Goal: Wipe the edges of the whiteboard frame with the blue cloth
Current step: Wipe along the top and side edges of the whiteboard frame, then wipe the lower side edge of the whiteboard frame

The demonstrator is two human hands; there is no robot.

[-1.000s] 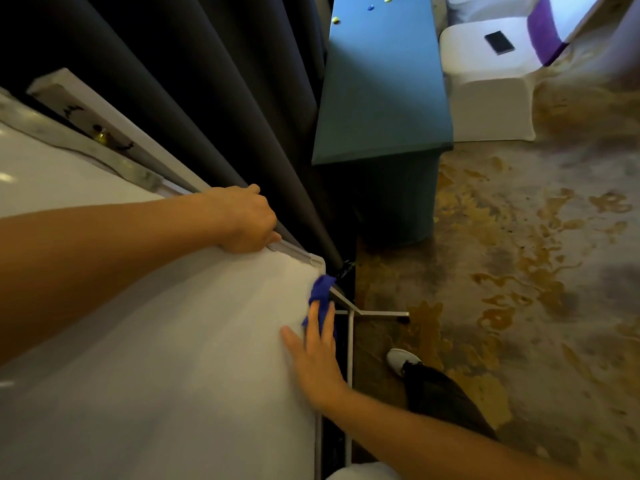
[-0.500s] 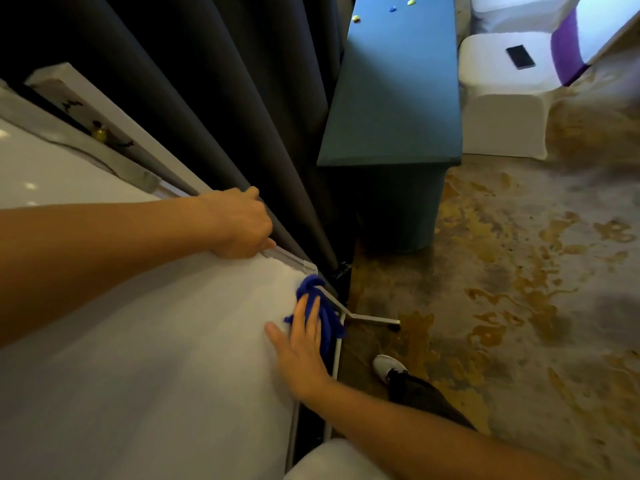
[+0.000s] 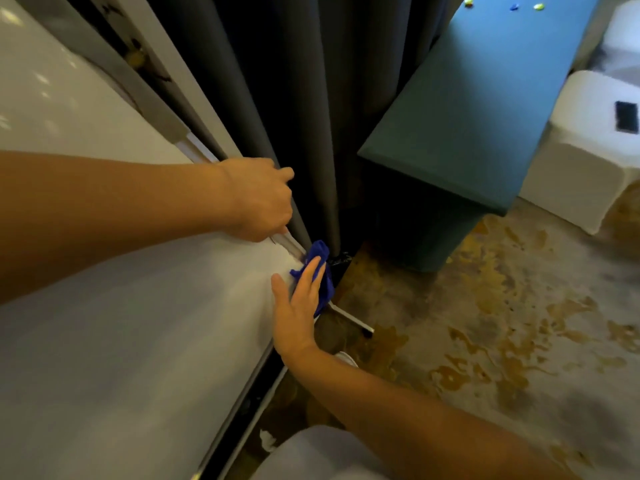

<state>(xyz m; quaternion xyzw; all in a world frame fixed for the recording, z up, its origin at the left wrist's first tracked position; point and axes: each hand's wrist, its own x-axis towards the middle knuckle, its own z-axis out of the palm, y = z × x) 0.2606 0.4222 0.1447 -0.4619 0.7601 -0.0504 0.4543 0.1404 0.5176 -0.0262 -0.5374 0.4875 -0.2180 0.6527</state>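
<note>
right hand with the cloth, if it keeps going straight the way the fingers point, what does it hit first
The right hand points up along the frame edge, pressing the blue cloth. Just past the whiteboard corner, it would likely meet the dark curtain first, though depth is unclear.

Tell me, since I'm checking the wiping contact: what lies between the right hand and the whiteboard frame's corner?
The blue cloth, pressed under the right hand against the frame corner, as the head view shows.
</note>
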